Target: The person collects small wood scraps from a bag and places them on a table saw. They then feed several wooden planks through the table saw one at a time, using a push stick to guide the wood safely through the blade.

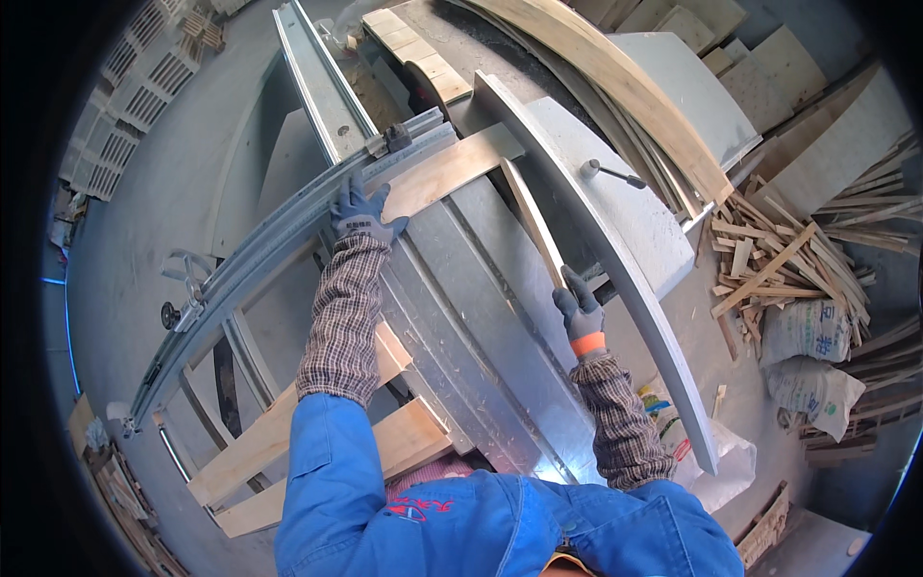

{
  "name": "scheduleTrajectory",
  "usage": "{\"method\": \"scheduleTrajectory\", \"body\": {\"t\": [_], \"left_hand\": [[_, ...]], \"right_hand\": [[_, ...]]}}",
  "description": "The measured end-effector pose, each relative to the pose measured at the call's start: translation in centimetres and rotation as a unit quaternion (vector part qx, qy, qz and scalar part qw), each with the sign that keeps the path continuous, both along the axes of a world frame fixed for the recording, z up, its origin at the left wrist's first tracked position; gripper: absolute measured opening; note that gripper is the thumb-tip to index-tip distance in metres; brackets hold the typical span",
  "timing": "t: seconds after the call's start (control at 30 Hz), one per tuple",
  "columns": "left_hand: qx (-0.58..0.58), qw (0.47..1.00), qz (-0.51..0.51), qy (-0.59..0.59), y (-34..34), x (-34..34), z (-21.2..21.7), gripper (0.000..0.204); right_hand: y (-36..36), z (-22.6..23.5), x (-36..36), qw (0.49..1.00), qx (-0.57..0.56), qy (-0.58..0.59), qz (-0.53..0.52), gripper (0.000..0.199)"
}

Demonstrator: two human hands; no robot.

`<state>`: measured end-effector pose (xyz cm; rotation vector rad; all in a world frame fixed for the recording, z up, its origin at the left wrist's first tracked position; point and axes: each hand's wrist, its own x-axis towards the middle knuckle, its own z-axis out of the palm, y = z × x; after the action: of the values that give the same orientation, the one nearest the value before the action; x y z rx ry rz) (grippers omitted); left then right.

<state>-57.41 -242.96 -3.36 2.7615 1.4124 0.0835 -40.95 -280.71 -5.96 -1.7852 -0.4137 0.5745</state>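
My left hand [363, 213], in a grey glove, rests with spread fingers at the near left end of a flat wooden board [447, 171]. This board lies across the grooved metal saw table [461, 279], along the metal crosscut fence [288, 216]. Its far end reaches toward the long curved-looking rip fence [615, 226]. In my right hand [580, 313], gloved in grey with an orange cuff, is the near end of a narrow wooden strip [535, 223]. The strip points away from me, its far end close to the board.
Two wooden boards [409, 438] lie at my left on the side frame [245, 356]. Beyond the table are a light wooden panel [413, 48] and a metal rail [322, 82]. A locking lever [615, 173] stands right of the fence. Offcuts [769, 260] and white sacks [808, 332] pile up at right.
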Motion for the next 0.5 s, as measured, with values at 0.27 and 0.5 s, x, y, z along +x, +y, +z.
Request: {"method": "scheduleTrajectory", "body": {"t": [0.27,0.5], "left_hand": [[0.009,0.999,-0.038,0.027,3.2,0.3,-1.1,0.067],[0.003,0.999,-0.042,0.018,6.0,1.1,-1.3,0.063]], "right_hand": [[1.9,1.0,1.3,1.000,-0.009,0.026,-0.001,0.049],[4.5,-0.8,1.7,0.999,0.023,0.043,-0.021,0.047]]}}
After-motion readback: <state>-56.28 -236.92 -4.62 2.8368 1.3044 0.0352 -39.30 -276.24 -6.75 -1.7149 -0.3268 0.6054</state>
